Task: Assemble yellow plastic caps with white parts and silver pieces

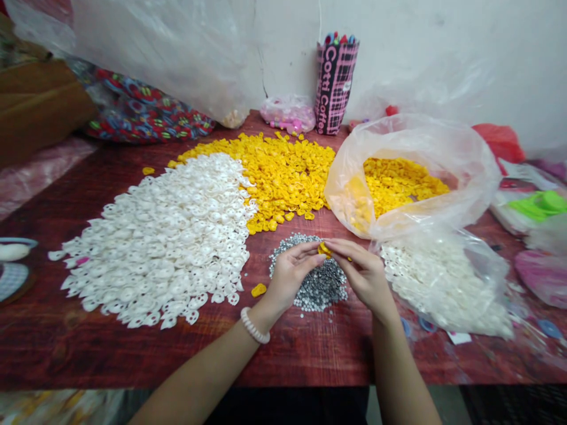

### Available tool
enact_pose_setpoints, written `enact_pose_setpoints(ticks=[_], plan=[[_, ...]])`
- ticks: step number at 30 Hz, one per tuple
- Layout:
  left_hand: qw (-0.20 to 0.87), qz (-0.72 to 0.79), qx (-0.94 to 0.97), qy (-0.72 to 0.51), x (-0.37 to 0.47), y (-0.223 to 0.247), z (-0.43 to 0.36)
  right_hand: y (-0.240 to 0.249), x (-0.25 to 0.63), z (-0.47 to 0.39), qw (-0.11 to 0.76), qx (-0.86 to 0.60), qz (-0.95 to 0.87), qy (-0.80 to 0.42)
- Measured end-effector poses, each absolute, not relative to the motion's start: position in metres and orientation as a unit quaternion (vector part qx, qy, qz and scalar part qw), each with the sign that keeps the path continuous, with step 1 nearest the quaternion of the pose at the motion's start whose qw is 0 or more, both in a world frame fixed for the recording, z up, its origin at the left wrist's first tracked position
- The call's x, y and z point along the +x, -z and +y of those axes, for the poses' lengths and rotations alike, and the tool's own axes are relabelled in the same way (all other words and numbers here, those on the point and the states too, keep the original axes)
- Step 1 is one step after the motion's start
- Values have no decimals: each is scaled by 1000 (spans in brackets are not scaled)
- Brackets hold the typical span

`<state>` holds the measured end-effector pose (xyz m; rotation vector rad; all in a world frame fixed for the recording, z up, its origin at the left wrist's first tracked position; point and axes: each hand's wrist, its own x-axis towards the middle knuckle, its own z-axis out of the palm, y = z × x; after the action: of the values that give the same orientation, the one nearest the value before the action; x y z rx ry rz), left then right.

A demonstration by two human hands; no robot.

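Over the grey beads (pixel 315 290) on the tabletop (pixel 310 354), the head view shows the left grip (pixel 289 270) and right grip (pixel 365 277) pinching a small yellow piece (pixel 324 249) between their fingertips; they cover too much to tell its long axis or direction. Just left of the left grip, a loose yellow piece (pixel 258 290) lies roughly sideways. White pieces (pixel 168 236) spread farther left.

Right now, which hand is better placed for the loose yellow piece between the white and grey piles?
Left hand, probably: the loose yellow piece lies near it; the right hand is farther, across the grey pile. Both hold another yellow piece.
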<state>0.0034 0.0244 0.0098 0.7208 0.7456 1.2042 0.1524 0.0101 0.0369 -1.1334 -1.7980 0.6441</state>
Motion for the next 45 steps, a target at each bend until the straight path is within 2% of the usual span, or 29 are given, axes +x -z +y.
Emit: enact_pose_setpoints(ticks=[12, 31, 39, 45], plan=[[689, 366, 342, -523, 0, -8, 25, -33, 163, 12, 421, -441, -737, -291], [607, 438, 429, -505, -5, -13, 26, -17, 153, 14, 430, -424, -785, -138], [590, 427, 444, -522, -4, -14, 25, -16, 149, 12, 436, -442, -769, -151], [624, 381, 433, -527, -5, -13, 26, -13, 147, 14, 437, -442, -783, -30]])
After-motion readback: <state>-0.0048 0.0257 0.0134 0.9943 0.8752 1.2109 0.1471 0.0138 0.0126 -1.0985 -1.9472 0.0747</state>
